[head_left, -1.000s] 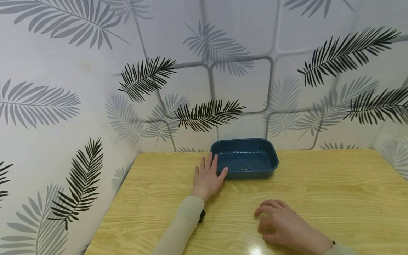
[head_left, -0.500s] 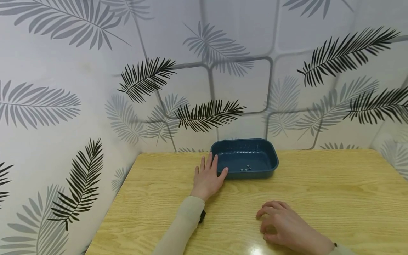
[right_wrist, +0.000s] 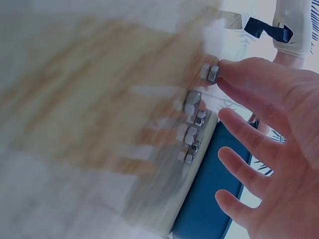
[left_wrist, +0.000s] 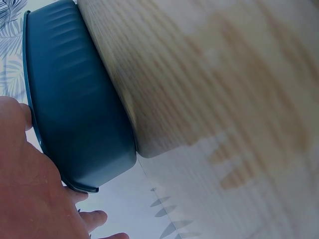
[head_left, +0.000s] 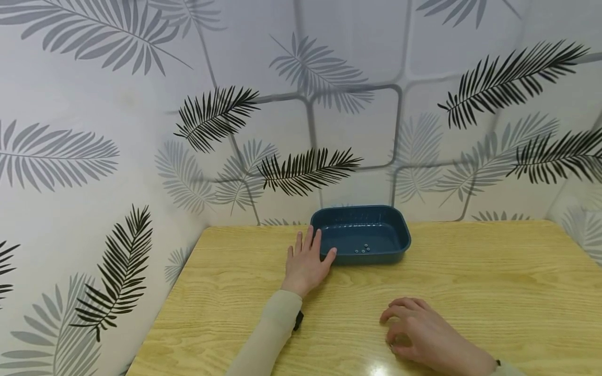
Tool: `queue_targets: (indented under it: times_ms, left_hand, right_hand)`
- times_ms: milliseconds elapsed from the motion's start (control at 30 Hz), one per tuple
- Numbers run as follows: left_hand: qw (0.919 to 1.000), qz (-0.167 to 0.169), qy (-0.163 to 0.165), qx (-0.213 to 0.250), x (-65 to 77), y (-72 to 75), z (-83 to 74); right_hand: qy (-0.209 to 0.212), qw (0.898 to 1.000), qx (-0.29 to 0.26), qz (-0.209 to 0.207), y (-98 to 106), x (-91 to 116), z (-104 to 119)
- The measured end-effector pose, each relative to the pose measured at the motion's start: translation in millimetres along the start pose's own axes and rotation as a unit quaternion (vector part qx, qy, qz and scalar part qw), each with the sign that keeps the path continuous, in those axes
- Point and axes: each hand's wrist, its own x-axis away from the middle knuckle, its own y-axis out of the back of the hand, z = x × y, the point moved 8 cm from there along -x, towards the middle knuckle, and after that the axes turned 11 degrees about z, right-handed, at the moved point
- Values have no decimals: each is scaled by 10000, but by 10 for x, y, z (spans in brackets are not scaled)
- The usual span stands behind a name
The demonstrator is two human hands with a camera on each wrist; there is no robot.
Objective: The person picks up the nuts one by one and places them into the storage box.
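My left hand [head_left: 307,263] rests at the left end of a blue rectangular tray [head_left: 359,258], with its fingers straight and spread and the thumb over the near corner. In the left wrist view, the hand lies along the rim of the tray [left_wrist: 79,94]. My right hand [head_left: 420,331] is low over the table in front of the tray. In the right wrist view, thumb and index finger come together at a small metal hex nut [right_wrist: 213,74], while the other fingers stay apart. Several more nuts [right_wrist: 191,103] stand on the table beyond its fingertips.
Several small nuts [head_left: 363,250] lie inside the tray near its front wall. The wooden table [head_left: 226,271] reaches back to a wall [head_left: 282,125] with a leaf pattern. A dark band [head_left: 298,319] is at my left wrist.
My right hand has shifted slightly to the right, and a small nut now shows at its thumb tip. The left hand and the tray have stayed in place.
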Motion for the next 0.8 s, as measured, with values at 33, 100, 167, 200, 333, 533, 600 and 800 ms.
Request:
queue_targets:
  times_ms: [33, 100, 167, 200, 333, 533, 600, 800]
  left_hand:
    - [10000, 12, 7, -13, 2, 0, 0]
    - [10000, 8, -2, -1, 10, 7, -4]
    - [10000, -4, -19, 11, 17, 14, -11]
    - [10000, -24, -34, 16, 19, 18, -14]
    - [10000, -75, -59, 15, 14, 25, -13]
    - [10000, -65, -51, 30, 15, 8, -10]
    - [10000, -54, -39, 25, 11, 1, -5]
    - [10000, -21, -25, 14, 1, 8, -1]
  right_hand:
    - [14, 10000, -2, -1, -2, -2, 2]
    - [52, 10000, 4, 7, -8, -7, 8]
    - [64, 10000, -1, 11, -11, -15, 15]
    - [68, 10000, 4, 7, -14, -19, 17]
    - [131, 9998, 87, -104, -12, -27, 42]
    - [36, 10000, 16, -38, -13, -37, 51]
    - [24, 10000, 13, -20, -13, -47, 53]
    - [222, 9991, 291, -195, 3, -65, 94]
